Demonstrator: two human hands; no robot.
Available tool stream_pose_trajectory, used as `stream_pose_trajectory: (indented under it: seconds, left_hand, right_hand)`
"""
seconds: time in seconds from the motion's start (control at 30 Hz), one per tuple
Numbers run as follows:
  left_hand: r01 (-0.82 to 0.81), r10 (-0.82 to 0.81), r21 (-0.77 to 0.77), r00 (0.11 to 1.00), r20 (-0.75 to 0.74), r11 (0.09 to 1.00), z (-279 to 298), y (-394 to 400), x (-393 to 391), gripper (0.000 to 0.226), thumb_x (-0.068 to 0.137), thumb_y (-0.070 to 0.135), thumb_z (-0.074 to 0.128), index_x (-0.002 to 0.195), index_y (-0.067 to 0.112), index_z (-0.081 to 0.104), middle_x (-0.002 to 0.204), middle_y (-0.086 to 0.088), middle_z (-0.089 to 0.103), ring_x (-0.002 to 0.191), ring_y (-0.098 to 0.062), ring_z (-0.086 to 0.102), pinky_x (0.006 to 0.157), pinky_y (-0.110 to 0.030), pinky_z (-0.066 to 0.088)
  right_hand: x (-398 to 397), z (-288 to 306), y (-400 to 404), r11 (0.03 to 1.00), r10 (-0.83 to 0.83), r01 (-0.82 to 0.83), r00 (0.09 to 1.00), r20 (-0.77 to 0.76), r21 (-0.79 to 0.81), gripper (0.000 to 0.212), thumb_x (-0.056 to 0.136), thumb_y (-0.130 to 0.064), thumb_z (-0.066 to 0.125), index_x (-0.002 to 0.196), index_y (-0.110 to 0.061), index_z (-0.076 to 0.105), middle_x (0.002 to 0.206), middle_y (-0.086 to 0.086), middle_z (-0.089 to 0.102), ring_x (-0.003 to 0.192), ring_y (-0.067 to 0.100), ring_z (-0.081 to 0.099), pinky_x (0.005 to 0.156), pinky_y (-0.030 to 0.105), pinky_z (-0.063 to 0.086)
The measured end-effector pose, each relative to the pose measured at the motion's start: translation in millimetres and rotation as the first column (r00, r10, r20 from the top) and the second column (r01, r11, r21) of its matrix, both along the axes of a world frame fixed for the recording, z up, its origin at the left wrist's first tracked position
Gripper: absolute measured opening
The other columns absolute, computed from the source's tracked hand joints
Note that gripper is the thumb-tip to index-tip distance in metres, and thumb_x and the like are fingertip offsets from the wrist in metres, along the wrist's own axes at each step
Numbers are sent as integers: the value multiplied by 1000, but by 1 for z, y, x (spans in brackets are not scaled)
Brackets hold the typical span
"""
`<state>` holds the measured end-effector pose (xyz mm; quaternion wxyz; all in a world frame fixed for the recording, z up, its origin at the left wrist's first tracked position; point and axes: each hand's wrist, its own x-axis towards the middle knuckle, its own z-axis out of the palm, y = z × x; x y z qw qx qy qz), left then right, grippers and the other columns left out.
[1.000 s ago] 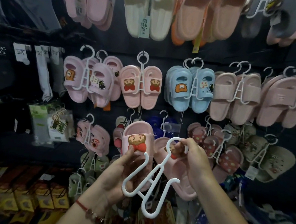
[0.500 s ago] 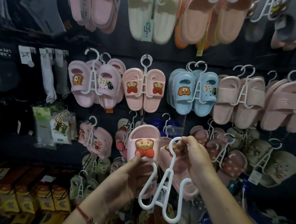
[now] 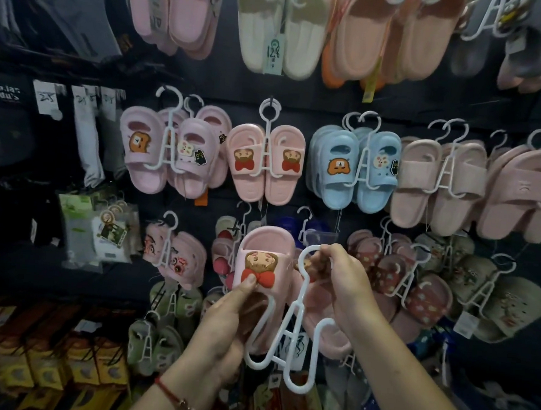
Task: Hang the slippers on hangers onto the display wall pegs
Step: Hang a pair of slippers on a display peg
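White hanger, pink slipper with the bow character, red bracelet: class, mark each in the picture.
White hanger (image 3: 289,331), head view: on its central stem.
Pink slipper (image 3: 265,244), head view: on its strap, above the character.
Red bracelet (image 3: 166,389), head view: on the cord at the left wrist.

A pale green price tag (image 3: 274,57) hanging between the cream slippers (image 3: 281,29) at the display wall's top edge reads "12.8", while white labels (image 3: 48,97) on the socks near its left edge show a handwritten "25"

Shop: wall of price-tagged slippers (image 3: 267,163)
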<state>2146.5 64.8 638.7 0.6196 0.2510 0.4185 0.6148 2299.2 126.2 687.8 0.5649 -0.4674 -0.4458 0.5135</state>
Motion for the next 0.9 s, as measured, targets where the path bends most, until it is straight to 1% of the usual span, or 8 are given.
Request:
stream_pose_trajectory:
  seconds: [0.07, 0.2, 0.27, 0.37, 0.43, 0.6, 0.73, 0.9]
  left_hand:
    - [10, -10, -5, 1000, 29, 1000, -2, 0, -1, 32, 91, 27, 67, 106, -1, 71, 95, -22, 76, 74, -28, 76, 55, -35, 59]
    - [-11, 11, 23, 1000, 14, 1000, -5, 1, -5, 42, 82, 31, 70, 110, -1, 71, 102, -22, 75, 83, -29, 75, 71, -40, 60]
    - [-18, 19, 48, 999, -27, 999, -7, 2, -8, 48, 78, 31, 72, 112, -3, 71, 105, -23, 74, 87, -30, 75, 70, -37, 60]
    - [-16, 22, 65, 996, -82, 998, -12, 1, -10, 38, 84, 25, 71, 108, -5, 71, 101, -24, 75, 82, -28, 74, 65, -33, 62]
    - [-20, 28, 63, 990, -141, 998, -13, -1, -11, 32, 91, 21, 68, 107, -6, 71, 100, -23, 75, 81, -28, 74, 69, -32, 63]
    - [-32, 45, 65, 975, -218, 997, -21, -3, -15, 27, 92, 26, 67, 101, 1, 73, 96, -17, 77, 82, -23, 75, 70, -31, 57]
    - [-55, 63, 47, 980, -190, 997, -27, -4, -17, 20, 93, 25, 66, 94, 5, 72, 91, -14, 77, 77, -18, 73, 78, -34, 54]
    - [-69, 69, 31, 997, -16, 997, -30, -4, -15, 22, 96, 22, 61, 106, 4, 66, 93, -16, 75, 80, -25, 72, 74, -37, 54]
  right_hand:
    - [-3, 0, 0, 1000, -14, 14, 1000, -7, 20, 34, 93, -14, 50, 63, -8, 64, 63, 8, 65, 58, 17, 57, 59, 28, 47]
    - [-7, -1, 0, 999, -12, 12, 1000, 16, 46, 34, 93, -15, 50, 64, -8, 65, 67, 10, 66, 60, 16, 58, 59, 27, 48]
    - [-8, 1, 1, 999, -15, 15, 1000, 13, 52, 34, 93, -15, 50, 63, -8, 64, 67, 10, 65, 59, 16, 57, 58, 26, 47]
    - [-11, 5, 4, 998, -19, 19, 1000, 4, 53, 34, 93, -17, 50, 64, -9, 64, 66, 8, 64, 59, 16, 56, 52, 23, 45]
    - [-12, 8, 5, 998, -30, 30, 999, -12, 58, 36, 93, -17, 49, 61, -11, 65, 65, 6, 64, 58, 15, 55, 46, 20, 44]
    - [-8, 22, 14, 996, -52, 54, 998, -20, 75, 32, 93, -18, 51, 65, -9, 63, 65, 8, 64, 63, 19, 57, 59, 28, 46]
    - [-1, 29, 22, 994, -76, 78, 997, -19, 81, 34, 93, -19, 51, 64, -11, 65, 62, 6, 66, 62, 18, 60, 59, 28, 47]
    - [0, 29, 27, 995, -33, 39, 997, -71, 90, 37, 92, -18, 51, 59, -13, 65, 58, 4, 65, 57, 16, 59, 61, 30, 49]
